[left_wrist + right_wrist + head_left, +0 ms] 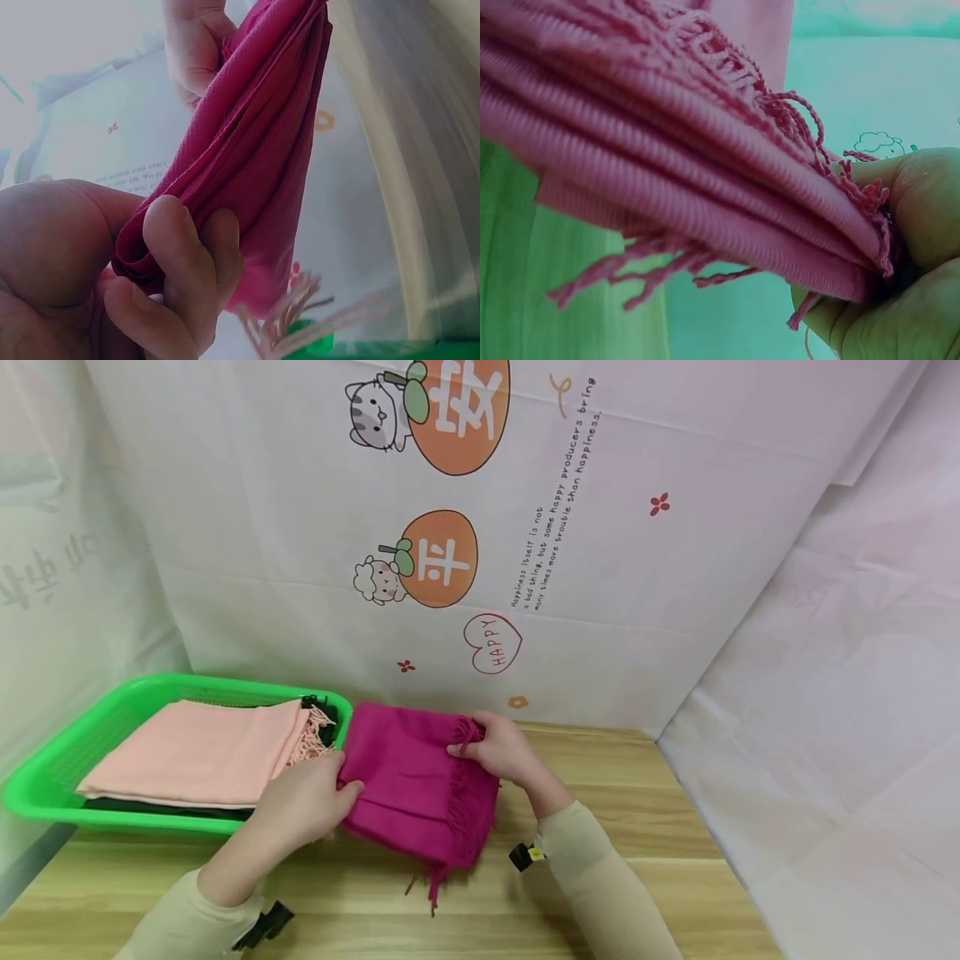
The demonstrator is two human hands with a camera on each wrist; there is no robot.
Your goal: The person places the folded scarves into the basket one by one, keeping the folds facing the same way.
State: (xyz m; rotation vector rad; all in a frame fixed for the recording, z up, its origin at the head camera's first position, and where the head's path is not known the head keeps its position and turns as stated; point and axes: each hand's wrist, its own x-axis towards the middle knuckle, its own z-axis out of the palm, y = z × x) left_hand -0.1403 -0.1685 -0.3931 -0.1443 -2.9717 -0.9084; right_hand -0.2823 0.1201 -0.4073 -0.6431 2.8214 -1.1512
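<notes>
A folded magenta scarf (408,777) with fringed ends is held by both hands just right of the basket in the head view. My left hand (303,806) pinches its left edge, thumb on top; in the left wrist view the fingers (180,247) curl round the folded layers. At the far right corner my right hand (502,747) grips the scarf by its fringed side. The right wrist view shows the stacked folds (675,172) caught between thumb and fingers, with loose fringe hanging below.
To the left stands a green plastic basket (45,810), with a folded pink fringed scarf (202,752) lying on black cloth (168,808) inside. Everything rests on a wood-grain table (630,852). A printed white sheet (600,635) hangs behind, and more white sheeting (840,710) closes the right side.
</notes>
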